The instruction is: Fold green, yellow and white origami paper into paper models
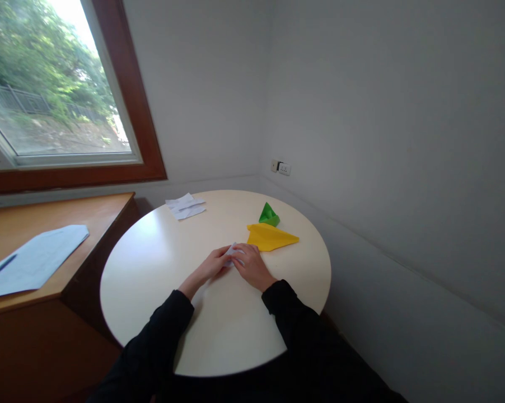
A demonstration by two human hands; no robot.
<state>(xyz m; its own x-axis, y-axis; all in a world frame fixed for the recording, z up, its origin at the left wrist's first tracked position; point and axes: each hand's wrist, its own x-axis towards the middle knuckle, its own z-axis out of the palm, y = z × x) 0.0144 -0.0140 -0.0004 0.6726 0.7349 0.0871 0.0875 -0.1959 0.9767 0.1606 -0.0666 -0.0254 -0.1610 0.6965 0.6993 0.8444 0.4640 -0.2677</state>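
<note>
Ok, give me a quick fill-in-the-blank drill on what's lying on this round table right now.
1. Both hands, the left hand and the right hand, press on a small folded piece of ____ paper.
2. The yellow folded paper plane lies just beyond the ____ hand.
3. The small folded paper boat behind the plane is ____ in colour.
4. The round white table stands beside a wooden ____ bearing a pale blue sheet.

Missing words: white; right; green; desk

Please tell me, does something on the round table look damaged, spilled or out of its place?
Nothing stands out. Both hands, left hand and right hand, press a small white folded paper on the round table. The yellow paper plane, green folded paper and white folded sheets lie apart, intact. No spill shows.
</note>
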